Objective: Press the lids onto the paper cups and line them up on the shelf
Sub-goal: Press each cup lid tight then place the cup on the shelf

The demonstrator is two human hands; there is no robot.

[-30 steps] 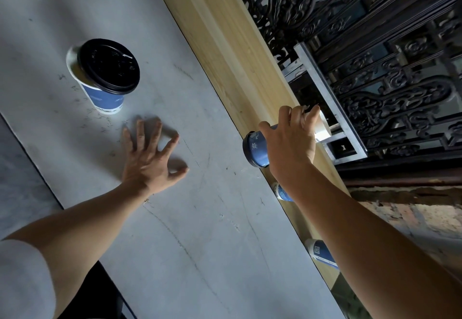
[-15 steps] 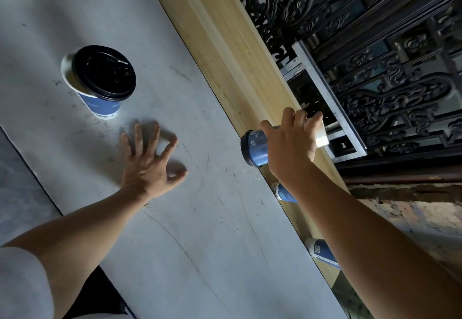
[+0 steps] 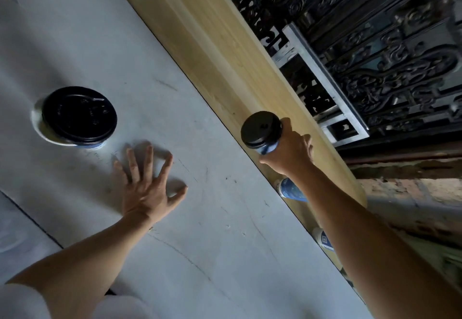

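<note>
My right hand (image 3: 290, 148) grips a blue paper cup with a black lid (image 3: 261, 129) around its body, over the near edge of the wooden shelf (image 3: 225, 51). Two more blue cups (image 3: 291, 190) (image 3: 323, 240) stand on the shelf nearer to me, partly hidden by my right forearm. Another lidded blue cup (image 3: 78, 116), seen from above, stands on the grey counter (image 3: 225, 256). My left hand (image 3: 147, 188) rests flat on the counter just right of that cup, fingers spread, holding nothing.
A dark carved lattice screen (image 3: 375, 44) with a metal frame (image 3: 325, 74) stands behind the shelf. A brick ledge (image 3: 412, 193) lies below it at the right. A seam crosses the counter at the lower left.
My right hand has turned the cup so its lid now faces the camera. The view has shifted, and the lidded cup on the counter appears nearer. My left hand stays flat.
</note>
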